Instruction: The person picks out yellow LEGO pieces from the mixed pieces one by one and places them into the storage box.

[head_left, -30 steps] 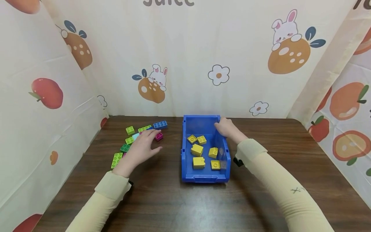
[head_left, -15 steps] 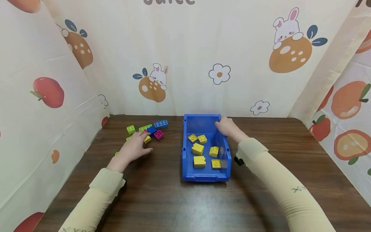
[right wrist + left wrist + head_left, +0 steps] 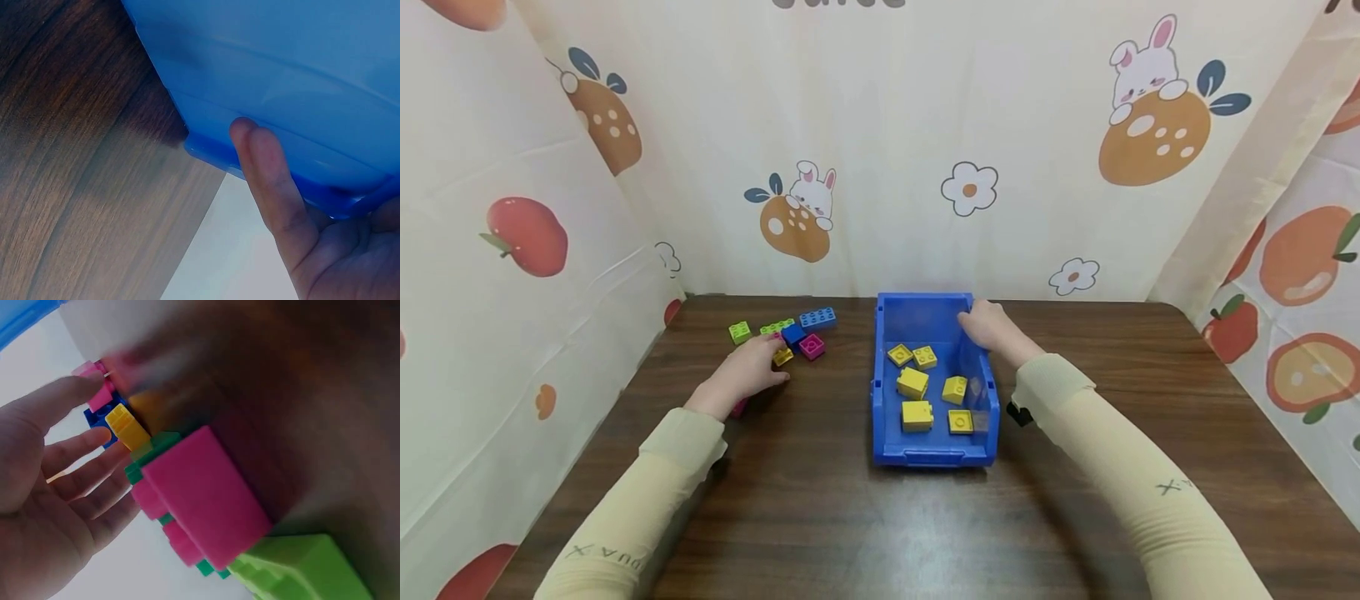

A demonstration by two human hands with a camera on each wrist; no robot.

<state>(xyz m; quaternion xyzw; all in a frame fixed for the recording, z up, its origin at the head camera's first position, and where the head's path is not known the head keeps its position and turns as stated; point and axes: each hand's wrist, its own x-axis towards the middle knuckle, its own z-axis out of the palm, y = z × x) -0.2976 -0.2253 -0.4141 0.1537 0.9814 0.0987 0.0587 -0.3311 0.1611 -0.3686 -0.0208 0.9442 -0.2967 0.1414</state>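
Observation:
My left hand (image 3: pixel 741 373) is low over the loose bricks on the left, beside a small yellow brick (image 3: pixel 783 357). In the left wrist view its thumb and forefinger are spread near that yellow brick (image 3: pixel 127 427), not closed on it. A magenta brick (image 3: pixel 206 497) and a lime-green brick (image 3: pixel 306 569) are close to the camera there. My right hand (image 3: pixel 991 327) grips the right wall of a blue plastic bin (image 3: pixel 934 457) near its back corner. In the right wrist view the fingers (image 3: pixel 269 159) lie along the outside of the bin. Several yellow bricks (image 3: pixel 917 416) are inside it.
Behind the left hand are a dark blue brick (image 3: pixel 793 335), a magenta brick (image 3: pixel 812 347), a long blue brick (image 3: pixel 817 318) and a lime-green brick (image 3: pixel 740 332). The brown wooden table (image 3: pixel 820 517) ends at a printed curtain (image 3: pixel 887 208).
My left hand has drawn left and lowered beside the yellow brick, which it had hidden a second ago. The right hand and the bin stay in place.

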